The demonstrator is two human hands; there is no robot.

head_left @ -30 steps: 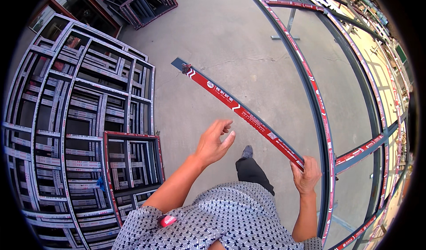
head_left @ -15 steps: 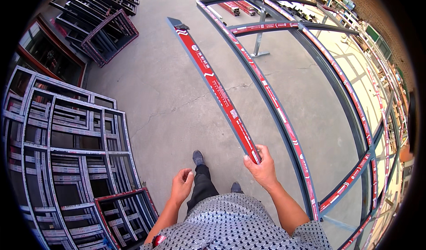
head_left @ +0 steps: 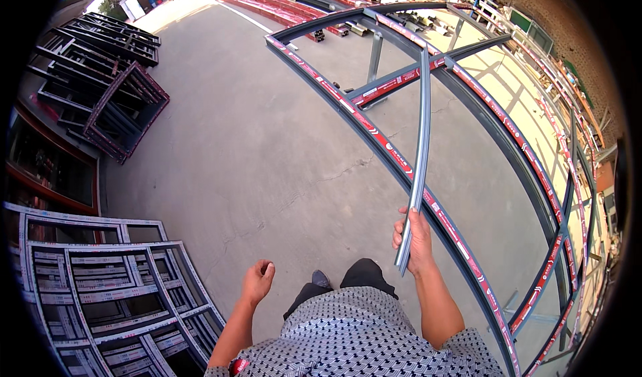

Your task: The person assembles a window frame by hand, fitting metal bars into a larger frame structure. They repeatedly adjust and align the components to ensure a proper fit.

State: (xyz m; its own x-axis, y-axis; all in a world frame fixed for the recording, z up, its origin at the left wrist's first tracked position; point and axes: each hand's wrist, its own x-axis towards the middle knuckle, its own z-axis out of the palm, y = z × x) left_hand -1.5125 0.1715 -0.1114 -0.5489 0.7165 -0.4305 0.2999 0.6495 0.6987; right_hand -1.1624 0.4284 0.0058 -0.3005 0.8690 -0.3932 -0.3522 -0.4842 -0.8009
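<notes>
My right hand (head_left: 417, 242) is wrapped round the near end of a long grey metal profile bar (head_left: 420, 143). The bar points away from me, its ribbed bare side showing and its far end tilted over the large window frame (head_left: 394, 151). That frame is dark grey with red printed film along its bars. My left hand (head_left: 257, 281) hangs in front of my waist, its fingers loosely curled and nothing visible in them.
White-filmed frames (head_left: 100, 297) lean stacked at the lower left, with dark frames (head_left: 124, 106) beyond them. Red-filmed profiles (head_left: 267, 6) lie at the far side. A metal leg (head_left: 375, 56) supports the large frame above the concrete floor (head_left: 221, 143).
The bar in my right hand has swung to the right over the large frame and turned from its red-filmed face to a grey one. I have stepped forward; my left hand stays low.
</notes>
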